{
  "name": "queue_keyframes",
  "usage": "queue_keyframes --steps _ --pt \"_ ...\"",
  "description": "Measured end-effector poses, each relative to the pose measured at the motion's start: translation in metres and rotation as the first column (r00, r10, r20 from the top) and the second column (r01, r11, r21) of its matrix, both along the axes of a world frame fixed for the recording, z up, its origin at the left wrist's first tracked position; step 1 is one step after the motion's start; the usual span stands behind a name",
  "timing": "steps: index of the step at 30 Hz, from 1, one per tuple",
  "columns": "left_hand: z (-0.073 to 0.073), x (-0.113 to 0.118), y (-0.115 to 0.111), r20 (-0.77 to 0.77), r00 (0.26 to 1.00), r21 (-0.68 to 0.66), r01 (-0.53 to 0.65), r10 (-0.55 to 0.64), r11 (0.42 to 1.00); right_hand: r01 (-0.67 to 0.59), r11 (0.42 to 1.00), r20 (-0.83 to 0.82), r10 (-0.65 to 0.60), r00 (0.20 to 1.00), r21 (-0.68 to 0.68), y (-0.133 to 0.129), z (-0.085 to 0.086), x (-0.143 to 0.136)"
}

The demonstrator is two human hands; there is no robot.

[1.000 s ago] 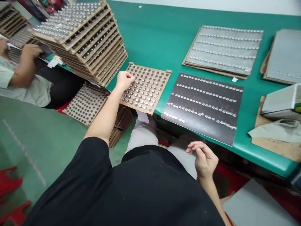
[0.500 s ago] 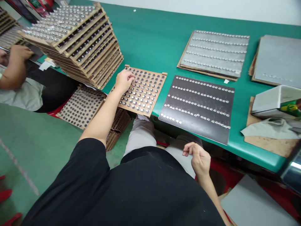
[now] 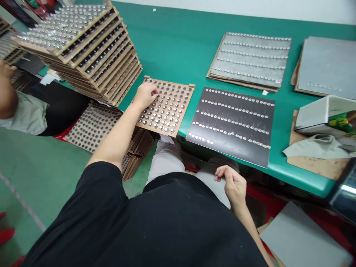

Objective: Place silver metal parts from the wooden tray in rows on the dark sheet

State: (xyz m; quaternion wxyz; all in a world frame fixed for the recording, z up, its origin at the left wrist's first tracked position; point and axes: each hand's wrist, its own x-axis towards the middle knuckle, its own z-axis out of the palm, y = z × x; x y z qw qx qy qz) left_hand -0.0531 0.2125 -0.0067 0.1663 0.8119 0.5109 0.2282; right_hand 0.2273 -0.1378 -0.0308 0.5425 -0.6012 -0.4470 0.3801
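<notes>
Over the upper left part of a brown wooden tray (image 3: 180, 111) is my left hand (image 3: 146, 95), its fingers pinched together; what they hold, if anything, is too small to tell. Rows of dark round pieces fill the tray, many with small silver discs on them near the front. My right hand (image 3: 232, 184) hangs above my lap, in front of the table edge, with fingers curled and their tips hidden or too small to read. To the tray's right lies a black plate (image 3: 241, 146) bearing rows of small silver discs.
A tall stack of filled wooden trays (image 3: 111, 55) stands at the left. Grey plates (image 3: 256, 53) lie at the back right, near a white container (image 3: 313, 115) and a grey cloth (image 3: 319, 147). A co-worker's arm (image 3: 8, 92) shows at the far left.
My left hand stays over the tray's upper left part with slightly shifted fingers. The co-worker's arm has moved toward the left edge. The whole view has shifted slightly.
</notes>
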Motion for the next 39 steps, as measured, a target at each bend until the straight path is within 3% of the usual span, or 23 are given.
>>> queue_keyframes --steps 6,10,13,17,23,29,32,36,39 --pt "0.003 -0.007 -0.007 0.02 0.999 -0.02 0.044 -0.044 0.999 -0.009 1.0 -0.015 0.009 1.0 -0.016 0.002 0.0 0.0" --pt "0.008 -0.014 -0.012 0.064 0.998 0.014 -0.03 0.029 0.999 -0.027 0.999 -0.018 0.027 0.999 -0.018 0.002 -0.003 0.0" --pt "0.01 -0.016 -0.013 0.012 0.998 0.037 -0.064 0.063 0.997 -0.012 1.0 -0.017 0.011 1.0 -0.028 0.002 -0.003 -0.001" --pt "0.005 -0.011 -0.01 -0.06 0.995 0.034 -0.081 0.083 0.996 -0.005 0.999 -0.004 0.005 1.0 -0.04 0.004 0.003 -0.003" --pt "-0.003 -0.001 -0.001 0.006 0.993 0.0 -0.117 0.117 0.993 0.006 0.999 0.024 -0.005 1.0 -0.045 0.004 0.005 -0.003" --pt "0.003 0.003 0.009 0.015 0.996 -0.065 -0.089 0.09 0.994 0.0 1.0 0.054 0.001 0.999 -0.022 0.005 0.005 -0.004" --pt "0.009 0.004 0.009 0.026 0.996 -0.098 -0.086 0.089 0.991 -0.017 0.998 0.131 0.009 0.991 0.067 0.012 0.012 -0.003" --pt "0.017 0.01 -0.013 0.151 0.986 -0.014 -0.068 0.07 0.998 -0.037 0.966 0.271 -0.035 0.962 0.255 0.032 0.018 0.002" --pt "0.025 0.026 -0.059 0.302 0.953 0.003 -0.007 0.006 1.0 0.07 0.957 0.378 -0.177 0.909 0.282 0.051 0.017 0.003"
